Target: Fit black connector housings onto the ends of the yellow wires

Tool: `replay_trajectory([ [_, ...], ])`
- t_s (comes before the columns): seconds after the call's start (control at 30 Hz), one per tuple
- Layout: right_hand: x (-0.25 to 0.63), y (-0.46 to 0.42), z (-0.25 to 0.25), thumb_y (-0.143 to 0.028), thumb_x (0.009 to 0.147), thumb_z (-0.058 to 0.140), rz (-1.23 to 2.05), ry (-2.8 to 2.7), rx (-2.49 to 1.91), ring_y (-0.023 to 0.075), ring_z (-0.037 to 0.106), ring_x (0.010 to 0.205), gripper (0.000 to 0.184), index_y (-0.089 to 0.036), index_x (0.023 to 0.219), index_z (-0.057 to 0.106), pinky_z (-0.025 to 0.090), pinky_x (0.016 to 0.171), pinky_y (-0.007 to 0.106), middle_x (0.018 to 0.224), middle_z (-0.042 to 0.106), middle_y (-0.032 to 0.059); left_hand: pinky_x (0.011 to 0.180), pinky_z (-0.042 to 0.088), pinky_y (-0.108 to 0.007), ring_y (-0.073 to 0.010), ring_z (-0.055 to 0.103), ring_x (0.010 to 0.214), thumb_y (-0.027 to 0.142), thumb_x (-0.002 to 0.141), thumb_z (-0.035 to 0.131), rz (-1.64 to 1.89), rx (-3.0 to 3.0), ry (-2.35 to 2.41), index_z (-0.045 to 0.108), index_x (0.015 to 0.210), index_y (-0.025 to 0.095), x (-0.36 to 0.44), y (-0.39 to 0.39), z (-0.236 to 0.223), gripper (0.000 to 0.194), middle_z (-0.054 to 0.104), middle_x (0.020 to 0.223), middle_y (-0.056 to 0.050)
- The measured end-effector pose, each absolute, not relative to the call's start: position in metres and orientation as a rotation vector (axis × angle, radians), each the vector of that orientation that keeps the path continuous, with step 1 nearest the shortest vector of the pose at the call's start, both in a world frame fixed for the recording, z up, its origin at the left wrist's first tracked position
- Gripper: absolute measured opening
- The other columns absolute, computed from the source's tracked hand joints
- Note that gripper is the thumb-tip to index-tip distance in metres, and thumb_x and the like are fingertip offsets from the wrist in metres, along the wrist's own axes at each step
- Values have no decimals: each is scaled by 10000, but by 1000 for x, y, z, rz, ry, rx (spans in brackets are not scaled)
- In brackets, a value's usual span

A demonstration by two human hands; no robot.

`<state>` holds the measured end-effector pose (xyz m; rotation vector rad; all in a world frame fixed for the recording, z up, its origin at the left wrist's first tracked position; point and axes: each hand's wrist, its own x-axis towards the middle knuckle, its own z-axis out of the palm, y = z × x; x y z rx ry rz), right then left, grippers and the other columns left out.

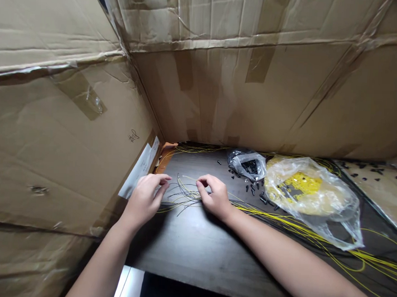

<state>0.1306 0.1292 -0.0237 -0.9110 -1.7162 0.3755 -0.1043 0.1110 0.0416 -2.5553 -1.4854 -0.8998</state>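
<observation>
My left hand (149,192) is at the left of the dark table, thumb and index finger brought together in a pinch. What lies between those fingertips is too small to make out. Facing it, my right hand (215,194) pinches a thin wire at its fingertips. Between the two hands spread the loose ends of thin black and yellow wires (186,195). From under my right hand the yellow wire bundle (281,219) runs to the right edge, with black wires alongside.
A clear bag of yellow parts (303,187) and a smaller bag of black parts (250,165) stand behind my right forearm. Several small black pieces (263,197) lie loose near them. Cardboard walls (221,101) enclose the table (186,250) at the back and left.
</observation>
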Motion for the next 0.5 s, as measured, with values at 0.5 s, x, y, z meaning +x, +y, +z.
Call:
replay_trajectory([
  [0.5, 103, 115, -13, -395, 953, 537, 1205, -1473, -709, 115, 588, 614, 208, -194, 903, 545, 517, 612, 244, 689, 580, -26, 830, 504, -291, -164, 644, 843, 307, 929, 591, -1317, -2625, -1628, 563, 1255, 228, -90, 96, 31, 337, 673, 922, -31],
])
